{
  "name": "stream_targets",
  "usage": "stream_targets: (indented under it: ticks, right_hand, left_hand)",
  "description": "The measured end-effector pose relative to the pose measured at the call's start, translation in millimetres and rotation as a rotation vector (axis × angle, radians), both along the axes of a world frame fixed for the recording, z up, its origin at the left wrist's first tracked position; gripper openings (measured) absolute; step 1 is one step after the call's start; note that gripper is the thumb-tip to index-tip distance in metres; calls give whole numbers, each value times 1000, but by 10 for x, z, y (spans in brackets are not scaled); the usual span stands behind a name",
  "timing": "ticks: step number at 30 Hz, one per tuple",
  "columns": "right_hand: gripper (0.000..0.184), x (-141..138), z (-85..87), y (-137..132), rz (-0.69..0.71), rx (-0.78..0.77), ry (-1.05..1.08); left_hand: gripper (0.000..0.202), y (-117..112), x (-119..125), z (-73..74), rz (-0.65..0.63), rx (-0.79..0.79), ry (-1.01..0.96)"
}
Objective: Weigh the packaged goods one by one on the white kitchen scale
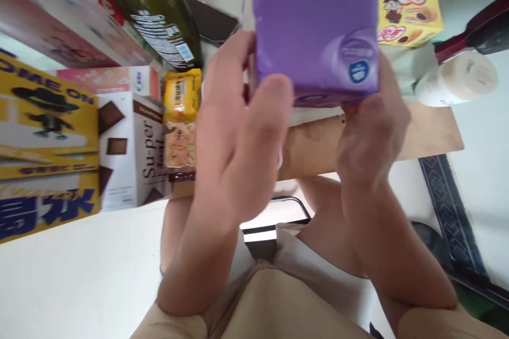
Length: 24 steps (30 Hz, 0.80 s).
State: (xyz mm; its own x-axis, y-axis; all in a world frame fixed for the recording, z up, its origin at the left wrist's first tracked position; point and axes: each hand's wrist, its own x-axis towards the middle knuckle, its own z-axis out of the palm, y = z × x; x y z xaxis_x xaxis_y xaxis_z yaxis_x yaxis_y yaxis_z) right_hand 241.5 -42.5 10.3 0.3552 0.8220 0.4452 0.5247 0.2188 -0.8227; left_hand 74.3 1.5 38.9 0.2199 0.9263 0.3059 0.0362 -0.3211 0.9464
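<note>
A purple tissue pack (306, 32) with a round blue logo is held up off the table between both hands. My left hand (238, 132) grips its left side, the thumb lying over the near edge. On the right side my right hand (369, 132) is wrapped round the lower corner, its fingers partly hidden by the pack. Just beyond my right hand is a yellow snack box (409, 10). Left of my left hand lie a small yellow snack packet (182, 94) and a clear-wrapped snack (180, 144).
A green glass bottle (155, 16), a white chocolate-patterned box (131, 148) and a large yellow box (47, 143) crowd the left. At right stand a white-capped bottle (457, 79) and a dark red bottle (473, 32). Brown cardboard (425, 130) runs along the near edge.
</note>
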Motion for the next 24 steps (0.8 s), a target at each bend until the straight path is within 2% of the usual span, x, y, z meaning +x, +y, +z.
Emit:
stream_targets:
  ticks: [2, 5, 8, 11, 12, 14, 16, 19, 21, 24]
  right_hand:
    - [59, -278, -22, 22, 66, 11, 46]
    - [61, -522, -92, 14, 64, 5, -13]
    - [62, -586, -177, -18, 60, -36, -60]
    - [60, -532, -290, -29, 26, -88, -178]
    - [58, -493, -339, -21, 13, -61, -210]
    - [57, -396, -452, 14, 14, 59, -216]
    - [58, -290, -566, 60, 16, 157, -137]
    - [59, -167, -688, 107, -62, 154, -2]
    - [57, -123, -720, 105, -115, 154, 40]
    - [50, -97, -716, 62, -135, 144, 37]
  left_hand:
    - [41, 11, -289, 16, 44, -90, 1]
    - [40, -69, -556, 21, 74, -212, -18]
    - [45, -129, -658, -41, 29, -251, -15]
    - [55, -92, -698, -165, 14, -283, 33]
    - [56, -69, -706, -204, 16, -290, 38]
    - [51, -33, -713, -252, 73, -206, -13]
    - [40, -19, -710, -255, 190, -16, -115]
    - [22, -30, -681, -200, 368, 219, -152]
    - [17, -31, -647, -160, 473, 273, -145]
    - [18, 8, -607, -145, 538, 180, -121]
